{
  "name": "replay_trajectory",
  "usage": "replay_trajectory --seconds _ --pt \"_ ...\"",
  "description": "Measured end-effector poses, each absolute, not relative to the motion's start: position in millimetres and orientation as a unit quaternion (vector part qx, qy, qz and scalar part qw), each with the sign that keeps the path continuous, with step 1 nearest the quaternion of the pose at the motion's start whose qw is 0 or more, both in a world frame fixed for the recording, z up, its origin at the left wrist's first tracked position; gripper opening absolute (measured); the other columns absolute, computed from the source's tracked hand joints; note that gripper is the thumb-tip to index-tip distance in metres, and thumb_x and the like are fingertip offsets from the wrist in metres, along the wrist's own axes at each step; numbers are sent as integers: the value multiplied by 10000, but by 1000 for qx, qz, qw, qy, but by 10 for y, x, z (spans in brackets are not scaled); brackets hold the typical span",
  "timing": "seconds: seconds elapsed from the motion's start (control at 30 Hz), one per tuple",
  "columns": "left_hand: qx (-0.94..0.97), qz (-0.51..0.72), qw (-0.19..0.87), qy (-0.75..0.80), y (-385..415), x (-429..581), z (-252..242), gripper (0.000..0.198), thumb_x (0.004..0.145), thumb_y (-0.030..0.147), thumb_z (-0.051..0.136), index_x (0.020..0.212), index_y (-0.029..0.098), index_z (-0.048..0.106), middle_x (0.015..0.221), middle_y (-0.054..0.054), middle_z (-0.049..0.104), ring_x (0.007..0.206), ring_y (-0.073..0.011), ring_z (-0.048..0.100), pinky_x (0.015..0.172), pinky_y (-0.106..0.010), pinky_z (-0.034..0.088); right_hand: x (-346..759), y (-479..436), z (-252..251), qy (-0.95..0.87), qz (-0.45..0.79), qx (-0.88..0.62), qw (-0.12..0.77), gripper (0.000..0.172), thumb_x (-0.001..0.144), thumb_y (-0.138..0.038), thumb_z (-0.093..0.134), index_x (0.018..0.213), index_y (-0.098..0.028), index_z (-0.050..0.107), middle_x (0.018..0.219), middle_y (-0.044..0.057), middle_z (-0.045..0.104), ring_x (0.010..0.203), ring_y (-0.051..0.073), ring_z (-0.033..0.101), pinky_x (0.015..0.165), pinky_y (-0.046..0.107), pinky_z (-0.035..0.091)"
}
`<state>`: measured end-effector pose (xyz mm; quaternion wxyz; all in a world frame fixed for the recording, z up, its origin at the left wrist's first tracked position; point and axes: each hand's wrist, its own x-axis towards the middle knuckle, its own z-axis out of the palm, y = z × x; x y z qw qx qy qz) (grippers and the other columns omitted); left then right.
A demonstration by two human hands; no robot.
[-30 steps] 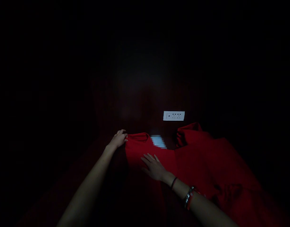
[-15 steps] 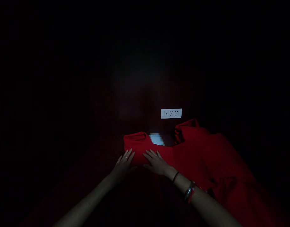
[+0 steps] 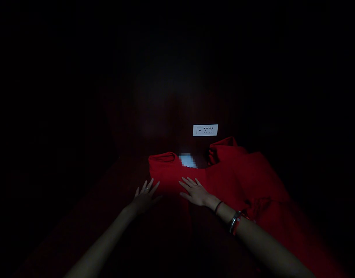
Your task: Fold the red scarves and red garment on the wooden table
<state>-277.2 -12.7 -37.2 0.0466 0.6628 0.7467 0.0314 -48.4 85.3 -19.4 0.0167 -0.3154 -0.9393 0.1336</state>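
Note:
A red cloth garment (image 3: 229,173) lies spread over a dark surface, its left part reaching toward the middle of the view. My left hand (image 3: 145,197) rests at the garment's left edge with fingers spread, a ring on one finger. Farther right, my right hand (image 3: 196,192) lies flat on the red fabric, fingers apart. Dark bands and a silvery bracelet (image 3: 234,222) circle the right wrist and forearm. Neither hand grips anything. Deep shadow hides the lower part of the cloth between the forearms.
On the dark wall behind is a white socket plate (image 3: 205,130). A pale, blurred-out patch (image 3: 188,160) shows just past the garment's upper edge. A raised fold of red cloth (image 3: 223,146) stands near the wall. Darkness covers most of the surroundings.
My hands have moved farther apart over the cloth, the left one leftward and the right one slightly rightward. The view has tilted a little, so wall and garment appear higher.

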Motion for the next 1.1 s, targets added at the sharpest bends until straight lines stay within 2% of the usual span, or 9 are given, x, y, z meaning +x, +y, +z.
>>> replay_trajectory --seconds 0.2,0.4,0.6,0.77,0.87,1.0,1.1 --pt "651 41 53 756 -154 -2790 -333 651 774 594 307 1351 334 153 1443 -48 41 1293 -328 30 965 -566 139 -389 841 -148 -938 144 -315 -9 710 787 -651 155 1374 -252 129 1439 38 63 1304 243 26 1027 477 24" --pt "624 17 81 777 -188 -2787 -188 656 756 608 331 1339 346 183 1436 -94 63 1287 -344 42 953 -564 161 -282 852 -134 -943 128 -305 -29 650 830 -585 123 1377 -234 112 1438 47 69 1307 213 21 1036 442 4" --pt "591 -7 -4 807 -245 -2654 20 611 758 476 457 1318 341 254 1429 -88 129 1283 -358 66 956 -560 159 -215 884 -83 -940 139 -302 -78 674 822 -598 127 1380 -222 82 1440 51 35 1306 230 6 1033 468 14" --pt "564 -13 40 824 -274 -2682 84 577 783 479 419 1319 350 246 1426 -91 145 1279 -361 91 945 -551 199 -109 907 -66 -938 156 -298 -90 690 818 -601 161 1380 -208 90 1438 64 14 1301 263 -5 1028 492 -2" --pt "589 -8 43 807 -258 -2644 81 602 785 410 444 1336 320 219 1426 -106 140 1275 -363 115 932 -537 247 -112 896 -71 -937 165 -299 -75 672 816 -598 187 1377 -237 106 1438 47 22 1303 252 -2 1035 468 -13" --pt "650 43 -38 758 -197 -2475 -72 606 806 371 429 1355 242 207 1427 -104 144 1283 -319 137 946 -484 285 -164 890 -77 -942 159 -291 -61 671 815 -596 186 1376 -233 125 1436 49 47 1303 245 0 1037 460 -4" --pt "638 63 -89 762 -177 -2437 -296 517 849 362 340 1344 248 246 1420 -90 181 1279 -309 166 944 -504 280 -162 915 -82 -944 151 -283 -74 687 814 -600 174 1376 -209 124 1436 57 46 1302 258 4 1032 487 7"
